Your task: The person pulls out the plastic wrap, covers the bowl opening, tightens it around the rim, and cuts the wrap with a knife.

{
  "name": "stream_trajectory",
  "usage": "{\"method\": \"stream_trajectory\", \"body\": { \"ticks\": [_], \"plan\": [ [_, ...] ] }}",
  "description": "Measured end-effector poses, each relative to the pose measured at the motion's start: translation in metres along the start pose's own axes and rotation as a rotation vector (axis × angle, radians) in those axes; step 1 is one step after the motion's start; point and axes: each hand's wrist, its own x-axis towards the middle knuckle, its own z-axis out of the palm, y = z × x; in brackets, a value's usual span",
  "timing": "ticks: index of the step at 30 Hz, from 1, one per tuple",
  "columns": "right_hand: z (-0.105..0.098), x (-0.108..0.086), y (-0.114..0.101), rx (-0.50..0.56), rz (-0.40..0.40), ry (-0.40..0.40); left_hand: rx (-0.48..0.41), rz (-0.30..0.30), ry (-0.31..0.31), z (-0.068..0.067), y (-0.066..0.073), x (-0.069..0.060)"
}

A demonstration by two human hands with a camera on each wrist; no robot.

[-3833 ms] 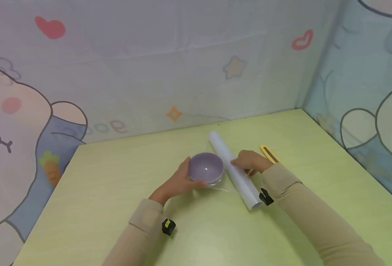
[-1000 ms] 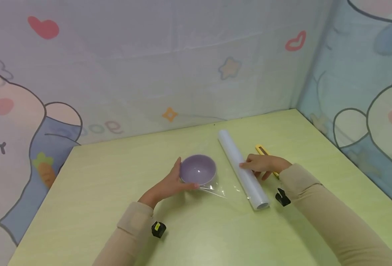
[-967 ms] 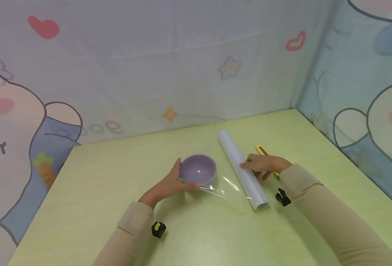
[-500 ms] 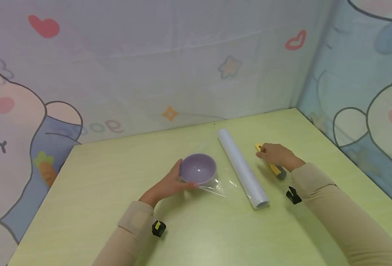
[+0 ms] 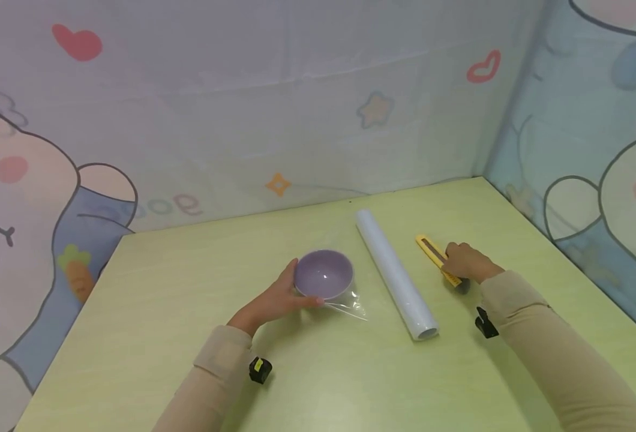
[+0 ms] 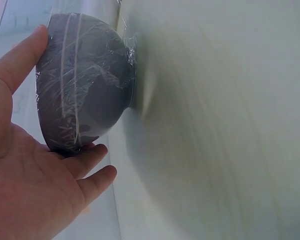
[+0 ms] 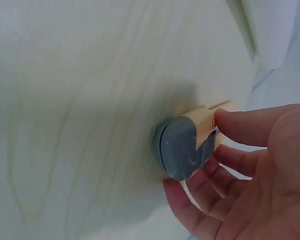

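A right hand (image 5: 468,262) pinches a yellow cutter (image 5: 431,249); the left hand (image 5: 272,303) grips a purple bowl (image 5: 323,275), a plastic roll (image 5: 396,276) between.

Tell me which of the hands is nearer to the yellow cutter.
Right. The right hand is at the yellow cutter, gripping it. The left hand is farther away, across the white roll from it, holding the purple bowl.

On the table (image 5: 177,288), the roll (image 5: 396,273) lies between the bowl (image 5: 323,274) and the cutter (image 5: 430,249).

Beige sleeves (image 5: 555,354), black wrist cameras (image 5: 260,370)
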Motion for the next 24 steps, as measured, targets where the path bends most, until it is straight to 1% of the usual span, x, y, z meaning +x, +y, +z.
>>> {"method": "stream_trajectory", "body": {
  "ticks": [3, 7, 9, 13, 15, 16, 17, 20, 22, 23, 24],
  "plan": [
    [0.000, 0.000, 0.003, 0.048, -0.018, -0.018, -0.001, 0.000, -0.004, 0.000, 0.003, -0.001],
    [-0.002, -0.001, 0.004, 0.159, 0.005, -0.075, -0.003, 0.002, -0.007, -0.001, 0.003, -0.002],
    [-0.003, 0.000, 0.004, 0.180, 0.012, -0.087, 0.002, -0.002, -0.007, -0.001, 0.003, -0.002],
    [-0.002, 0.000, 0.004, 0.159, 0.012, -0.073, 0.005, -0.008, 0.000, -0.001, -0.002, 0.000],
    [0.000, 0.000, 0.006, 0.153, 0.003, -0.053, 0.010, 0.000, 0.007, -0.001, -0.010, 0.004],
    [0.002, 0.000, 0.007, 0.160, -0.001, -0.045, 0.011, 0.000, 0.007, -0.001, -0.010, 0.004],
    [0.003, 0.000, 0.008, 0.175, -0.004, -0.033, 0.015, 0.001, 0.010, -0.001, -0.013, 0.007],
    [0.007, -0.001, 0.011, 0.273, -0.036, -0.002, 0.028, 0.007, 0.012, -0.001, -0.023, 0.012],
    [0.007, -0.002, 0.012, 0.380, -0.062, 0.001, 0.033, 0.001, 0.010, -0.001, -0.023, 0.012],
    [0.006, -0.003, 0.011, 0.439, -0.077, -0.002, 0.035, 0.002, 0.010, -0.001, -0.027, 0.014],
    [0.005, -0.005, 0.011, 0.492, -0.096, -0.010, 0.037, 0.001, 0.010, -0.001, -0.027, 0.014]
  ]
}}
